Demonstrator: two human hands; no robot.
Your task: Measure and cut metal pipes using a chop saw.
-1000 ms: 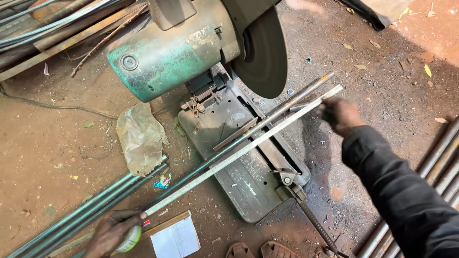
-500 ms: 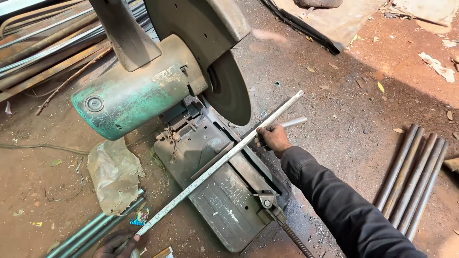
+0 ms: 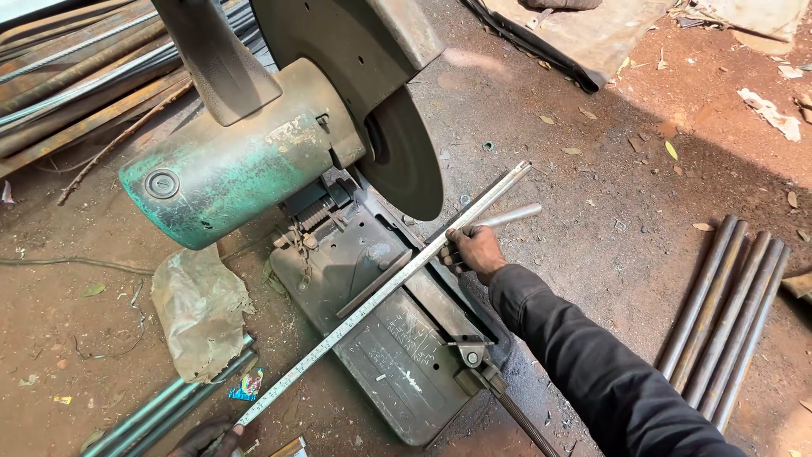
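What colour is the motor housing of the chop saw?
The motor housing is worn green, with rust patches and chipped paint; the head view shows it best.

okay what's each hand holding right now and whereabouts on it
Right hand grips the long metal bar near its far end, beside the saw blade. Left hand holds its near end.

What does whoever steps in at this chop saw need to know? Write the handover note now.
Right hand: grips the long metal bar and a short tube beside the saw's abrasive disc.
Left hand: at the bar's near end, at the frame's bottom edge; grip unclear.
Bar lies diagonally across the saw base, beside the raised disc.
Done: bar laid across the base.
Left: no cut visible.
Loose tubes lie on the ground, right.
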